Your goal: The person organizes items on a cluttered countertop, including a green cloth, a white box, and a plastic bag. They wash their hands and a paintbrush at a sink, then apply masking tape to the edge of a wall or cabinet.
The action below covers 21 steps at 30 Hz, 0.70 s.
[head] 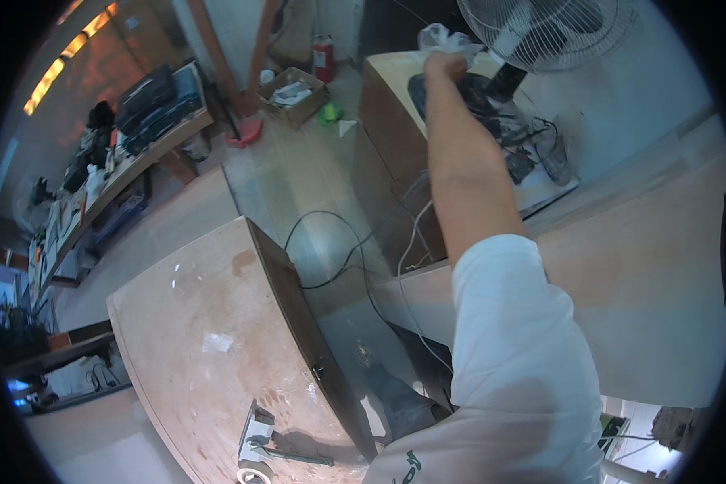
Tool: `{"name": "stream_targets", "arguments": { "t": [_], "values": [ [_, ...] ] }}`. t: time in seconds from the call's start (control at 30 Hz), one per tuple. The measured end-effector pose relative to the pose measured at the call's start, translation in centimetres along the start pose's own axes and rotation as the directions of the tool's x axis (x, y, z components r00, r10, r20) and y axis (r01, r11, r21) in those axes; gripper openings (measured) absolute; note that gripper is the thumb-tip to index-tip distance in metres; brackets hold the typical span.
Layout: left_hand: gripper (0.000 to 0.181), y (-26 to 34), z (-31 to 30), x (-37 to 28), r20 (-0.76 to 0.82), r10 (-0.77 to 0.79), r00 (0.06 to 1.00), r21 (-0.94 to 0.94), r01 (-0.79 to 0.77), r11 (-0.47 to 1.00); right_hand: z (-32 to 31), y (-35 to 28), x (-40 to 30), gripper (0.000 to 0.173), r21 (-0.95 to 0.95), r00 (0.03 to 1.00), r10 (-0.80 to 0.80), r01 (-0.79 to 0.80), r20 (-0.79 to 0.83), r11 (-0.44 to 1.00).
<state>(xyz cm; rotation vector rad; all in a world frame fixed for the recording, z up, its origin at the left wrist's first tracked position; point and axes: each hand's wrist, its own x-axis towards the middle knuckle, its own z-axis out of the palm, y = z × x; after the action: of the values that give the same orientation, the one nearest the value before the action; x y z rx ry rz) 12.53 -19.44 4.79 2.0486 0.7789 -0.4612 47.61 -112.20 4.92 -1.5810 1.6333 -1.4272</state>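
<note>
My right arm stretches forward over a brown wooden cabinet (393,145) with a pale top. At its far end my right hand (446,65) grips a crumpled clear plastic bag (440,37); the fingertips are hidden. A pedestal-style fan (544,36) with a wire guard stands just right of the hand, its dark base (420,97) partly behind my forearm. Several small bagged items and dark cords (520,163) lie on the cabinet top beside the arm. My left hand is out of view.
At lower left stands a worn wooden table (187,302), carrying what looks like a hand-held tape dispenser (257,432). Dark cables (363,260) loop across the floor. Beyond are a cardboard box (299,109), a fire extinguisher (322,60), a red dustpan (248,134) and a cluttered bench (133,163).
</note>
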Motion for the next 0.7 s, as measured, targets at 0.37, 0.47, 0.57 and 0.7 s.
{"name": "stream_targets", "arguments": {
  "t": [0.37, 0.47, 0.57, 0.7],
  "values": [
    [0.043, 1.5, 1.3, 0.7, 0.124, 0.028, 0.992, -0.159, -0.008, 0.987, -1.2, -0.4, -7.2, 0.047, 0.115, 0.996, 0.087, -0.09, 0.031, 0.989],
    [0.047, 1.9, 1.0, 1.6, 0.157, 0.033, 0.987, -0.136, -0.012, 0.991, 0.1, 0.2, -9.5, 0.044, 0.463, 0.966, 0.242, -0.175, -0.091, 0.869],
    [0.051, 2.0, 0.1, 3.1, 0.227, 0.063, 0.972, -0.127, -0.035, 0.991, 2.2, 4.7, -12.2, 0.04, 0.753, 0.959, 0.276, -0.224, 0.058, 0.618],
    [0.058, -1.4, -2.1, 2.1, 0.256, 0.042, 0.966, -0.164, 0.001, 0.986, -10.6, 3.7, -35.0, 0.025, 0.455, 0.625, 0.151, -0.692, 0.766, 0.56]
  ]
}}
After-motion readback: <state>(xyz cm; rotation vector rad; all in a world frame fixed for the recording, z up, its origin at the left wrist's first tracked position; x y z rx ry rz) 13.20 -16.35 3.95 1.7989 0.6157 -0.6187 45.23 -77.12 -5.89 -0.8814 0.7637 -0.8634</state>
